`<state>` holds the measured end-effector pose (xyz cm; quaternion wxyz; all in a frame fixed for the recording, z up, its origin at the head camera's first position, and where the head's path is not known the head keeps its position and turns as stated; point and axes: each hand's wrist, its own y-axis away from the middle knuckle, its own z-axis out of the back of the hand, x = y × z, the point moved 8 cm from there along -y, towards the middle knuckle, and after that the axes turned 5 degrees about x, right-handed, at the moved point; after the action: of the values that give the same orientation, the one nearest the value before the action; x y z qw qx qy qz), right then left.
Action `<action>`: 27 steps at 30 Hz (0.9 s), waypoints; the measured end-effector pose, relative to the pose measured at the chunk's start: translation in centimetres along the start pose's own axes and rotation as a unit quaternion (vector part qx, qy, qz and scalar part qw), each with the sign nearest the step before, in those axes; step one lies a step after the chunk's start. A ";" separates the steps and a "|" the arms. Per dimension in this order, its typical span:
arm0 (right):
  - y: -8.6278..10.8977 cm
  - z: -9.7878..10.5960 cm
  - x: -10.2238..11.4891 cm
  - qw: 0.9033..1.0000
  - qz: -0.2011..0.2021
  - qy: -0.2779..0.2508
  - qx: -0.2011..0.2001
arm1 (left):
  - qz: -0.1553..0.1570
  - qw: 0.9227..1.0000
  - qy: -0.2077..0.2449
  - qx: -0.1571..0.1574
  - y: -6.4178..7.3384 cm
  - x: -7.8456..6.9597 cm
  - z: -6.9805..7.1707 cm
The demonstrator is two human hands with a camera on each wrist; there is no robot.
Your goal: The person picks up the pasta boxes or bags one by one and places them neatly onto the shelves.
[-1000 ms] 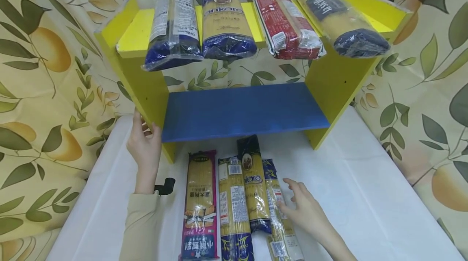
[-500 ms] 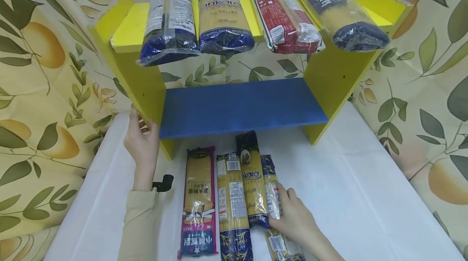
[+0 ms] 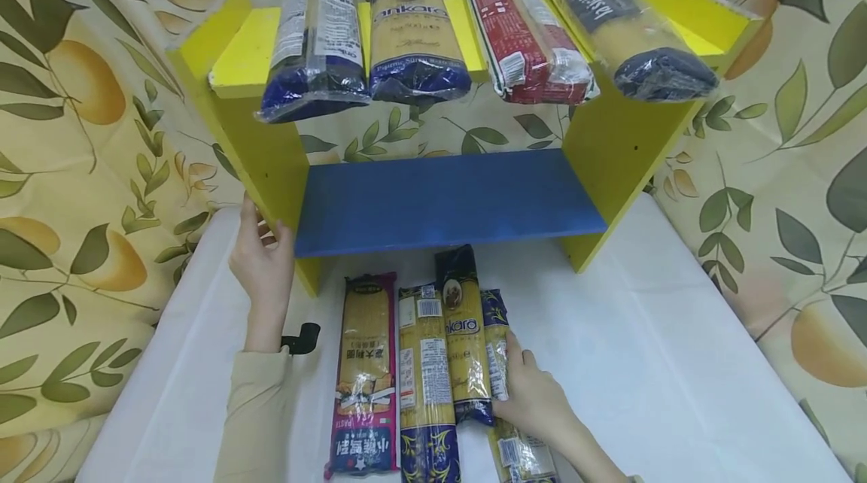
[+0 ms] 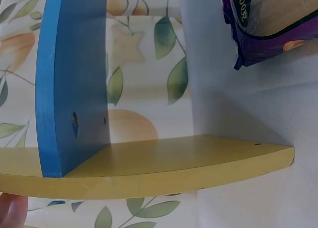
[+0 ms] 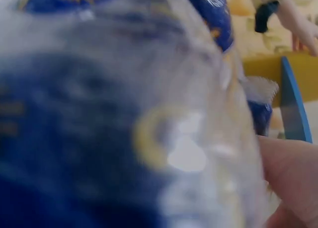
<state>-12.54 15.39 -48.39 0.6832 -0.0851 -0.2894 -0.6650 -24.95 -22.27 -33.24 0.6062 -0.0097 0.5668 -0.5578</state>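
My left hand (image 3: 263, 272) holds the left yellow side panel (image 3: 267, 159) of a shelf unit, fingers on its outer face and thumb by the front edge. In the left wrist view, one digit (image 4: 12, 210) touches that panel. My right hand (image 3: 538, 400) grips the rightmost spaghetti packet (image 3: 497, 317) across its middle, thumb on the left. That packet's blue printed wrapper (image 5: 74, 138) fills the right wrist view, blurred. Beside it lie an Ankara spaghetti packet (image 3: 467, 355), a clear packet with a blue end (image 3: 427, 370) and a pink-edged packet (image 3: 366, 370).
Above the blue lower shelf (image 3: 447, 201), the yellow top shelf (image 3: 244, 54) carries several pasta packets, including a red one (image 3: 528, 39) and a grey-labelled one (image 3: 630, 31). Their ends overhang its front. A white cloth (image 3: 664, 363) covers the table; a patterned curtain (image 3: 88, 167) surrounds it.
My right hand has moved left from beside the rightmost spaghetti packet onto it and closed around it. My left hand stays at the side panel. The head view has shifted slightly.
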 end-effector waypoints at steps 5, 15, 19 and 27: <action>0.0 0.2 -0.8 0.997 -0.012 -0.072 -0.004 | 0.003 1.000 0.001 -0.003 0.1 0.0 0.0; 1.3 1.8 -2.8 0.987 -0.050 -0.139 -0.062 | -0.009 1.000 0.008 0.004 0.2 -0.1 -0.2; 2.3 2.8 -3.7 0.985 -0.070 -0.144 -0.067 | -0.012 1.000 0.007 0.003 0.1 -0.1 -0.1; 3.9 6.5 -2.8 0.984 -0.040 -0.138 -0.107 | -0.010 1.000 0.011 0.006 0.0 -0.2 0.0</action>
<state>-10.51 21.48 -43.47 0.5965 -0.2376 -0.3113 -0.7006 -24.92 -22.16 -33.09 0.5949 -0.0058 0.5698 -0.5669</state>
